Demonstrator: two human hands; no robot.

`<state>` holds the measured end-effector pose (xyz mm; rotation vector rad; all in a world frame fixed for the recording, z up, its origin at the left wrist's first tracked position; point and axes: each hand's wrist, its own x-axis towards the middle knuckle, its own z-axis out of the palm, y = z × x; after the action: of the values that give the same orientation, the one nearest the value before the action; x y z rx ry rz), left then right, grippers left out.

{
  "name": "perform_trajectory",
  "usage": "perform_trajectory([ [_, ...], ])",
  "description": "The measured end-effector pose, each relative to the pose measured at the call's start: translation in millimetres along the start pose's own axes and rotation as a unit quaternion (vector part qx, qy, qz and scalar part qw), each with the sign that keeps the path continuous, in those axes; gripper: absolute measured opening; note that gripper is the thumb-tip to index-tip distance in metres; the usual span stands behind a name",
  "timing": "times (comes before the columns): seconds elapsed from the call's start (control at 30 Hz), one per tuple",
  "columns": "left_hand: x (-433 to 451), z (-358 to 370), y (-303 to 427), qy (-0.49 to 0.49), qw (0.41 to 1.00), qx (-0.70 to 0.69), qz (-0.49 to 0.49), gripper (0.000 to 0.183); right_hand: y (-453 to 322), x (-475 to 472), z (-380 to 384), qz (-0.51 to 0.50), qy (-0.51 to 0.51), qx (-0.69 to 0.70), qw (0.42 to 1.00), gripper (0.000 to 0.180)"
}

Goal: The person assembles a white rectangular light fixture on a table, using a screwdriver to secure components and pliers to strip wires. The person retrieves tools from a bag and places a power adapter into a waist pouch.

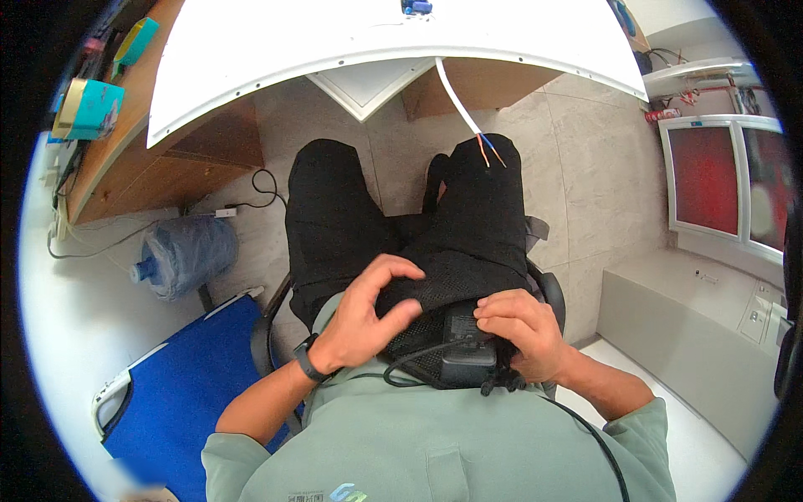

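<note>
On my lap rests a black mesh pouch (417,339) with drawstring ends, and a black power bank or adapter (467,351) lies on it with a black cable looping out. My right hand (524,332) holds the right side of the pouch and device, fingertips on the device's edge. To the left, my left hand (376,314) is raised over the pouch with thumb and fingers apart and nothing between them. Beyond my knees, a white cable (458,97) with bare-ended orange and blue wires hangs from under the white panel (389,37).
At the left stand a wooden desk (169,169) with tape rolls, a large blue water bottle (188,254) and a blue folding bed (188,376). Chair armrests flank me. A grey cabinet (677,320) and a white-framed glass door unit (702,176) are at the right.
</note>
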<state>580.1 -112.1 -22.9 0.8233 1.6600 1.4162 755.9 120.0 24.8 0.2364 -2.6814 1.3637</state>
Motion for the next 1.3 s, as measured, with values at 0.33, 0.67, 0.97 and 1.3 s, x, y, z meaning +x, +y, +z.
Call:
perform_trajectory([
  [0.33,20.5,6.9,17.5,-0.119,0.979,0.128,0.101,0.069,6.3,-6.2,8.7,0.076,0.074,0.154,0.982,0.058],
  [0.67,23.1,10.2,1.2,-0.071,0.989,0.072,0.107,0.057,6.9,1.5,6.8,0.224,0.06,0.353,0.906,0.045],
  [0.97,14.8,2.0,-11.1,-0.04,0.987,-0.15,0.05,0.073,6.3,-3.0,-2.6,0.299,0.118,0.466,0.824,0.027],
  [1.3,7.2,-4.7,-8.5,0.051,0.912,-0.404,-0.058,0.092,-14.4,-27.1,-6.4,0.405,0.131,0.259,0.867,0.016],
])
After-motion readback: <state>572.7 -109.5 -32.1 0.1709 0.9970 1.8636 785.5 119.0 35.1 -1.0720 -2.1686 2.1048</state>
